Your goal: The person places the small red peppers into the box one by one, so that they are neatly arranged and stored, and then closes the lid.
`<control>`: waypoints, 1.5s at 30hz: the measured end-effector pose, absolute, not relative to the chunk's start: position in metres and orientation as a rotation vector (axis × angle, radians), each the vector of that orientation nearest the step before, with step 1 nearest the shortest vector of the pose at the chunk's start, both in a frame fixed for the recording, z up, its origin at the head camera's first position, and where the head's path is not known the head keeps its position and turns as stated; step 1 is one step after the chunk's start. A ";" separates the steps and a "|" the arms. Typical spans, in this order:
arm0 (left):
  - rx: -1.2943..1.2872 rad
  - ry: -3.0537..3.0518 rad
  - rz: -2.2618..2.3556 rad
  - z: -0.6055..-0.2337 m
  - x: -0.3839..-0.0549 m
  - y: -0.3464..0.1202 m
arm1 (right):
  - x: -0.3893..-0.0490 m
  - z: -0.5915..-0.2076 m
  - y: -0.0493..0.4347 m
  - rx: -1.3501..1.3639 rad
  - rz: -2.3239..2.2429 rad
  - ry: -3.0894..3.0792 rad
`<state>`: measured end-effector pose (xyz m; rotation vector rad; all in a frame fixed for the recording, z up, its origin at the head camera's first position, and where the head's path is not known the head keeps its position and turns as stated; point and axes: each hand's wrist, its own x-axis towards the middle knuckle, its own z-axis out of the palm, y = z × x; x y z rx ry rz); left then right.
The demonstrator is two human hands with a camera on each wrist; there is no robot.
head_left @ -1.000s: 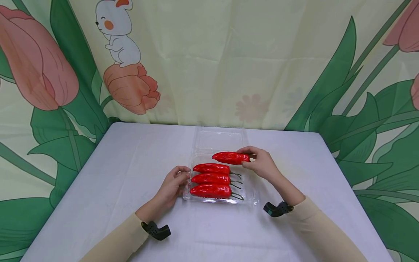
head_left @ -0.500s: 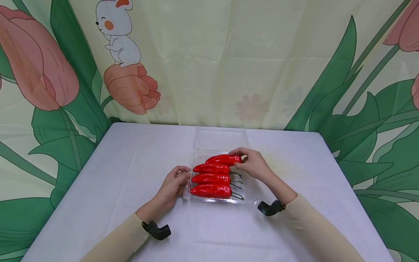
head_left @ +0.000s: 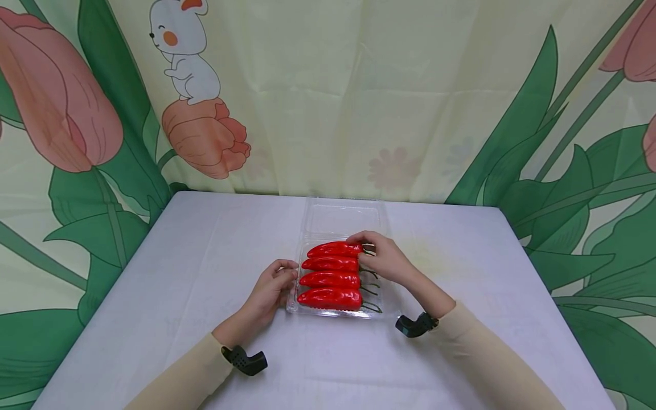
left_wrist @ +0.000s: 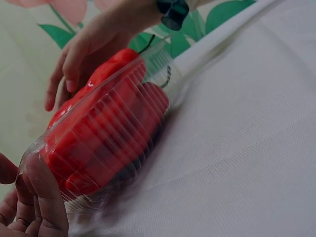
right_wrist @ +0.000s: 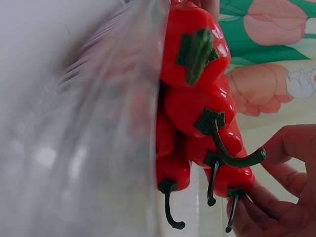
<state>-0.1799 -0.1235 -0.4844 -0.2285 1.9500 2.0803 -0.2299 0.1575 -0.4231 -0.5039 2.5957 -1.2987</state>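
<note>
A clear plastic box (head_left: 338, 314) holds several glossy red peppers (head_left: 330, 279) with green stems, lined up side by side. More peppers show beneath the top row in the right wrist view. My left hand (head_left: 269, 290) pinches the box's left side; in the left wrist view its thumb and fingers (left_wrist: 47, 192) meet at the corner. My right hand (head_left: 386, 259) pinches the farthest pepper (head_left: 333, 249) near its stem end. Seen from the right wrist, that hand's fingers (right_wrist: 264, 200) touch the pepper (right_wrist: 236, 178) beside its stem.
The box's clear lid (head_left: 345, 219) lies folded back towards the rear of the table. A white cloth covers the table (head_left: 230, 228). Behind stands a curtain (head_left: 312, 102) printed with tulips and a white animal. Each wrist wears a black camera (head_left: 416, 325).
My right hand has brought its pepper left and slightly down, into line behind the other peppers in the box. My left hand has stayed at the box's side.
</note>
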 end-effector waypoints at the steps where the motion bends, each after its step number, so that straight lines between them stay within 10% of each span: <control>1: -0.229 1.949 2.081 -0.485 -0.180 -0.124 | -0.229 -0.423 0.158 -0.521 -1.289 2.599; 45: -0.288 2.093 1.998 -0.483 -0.186 -0.122 | -0.238 -0.421 0.180 -0.387 -1.299 2.741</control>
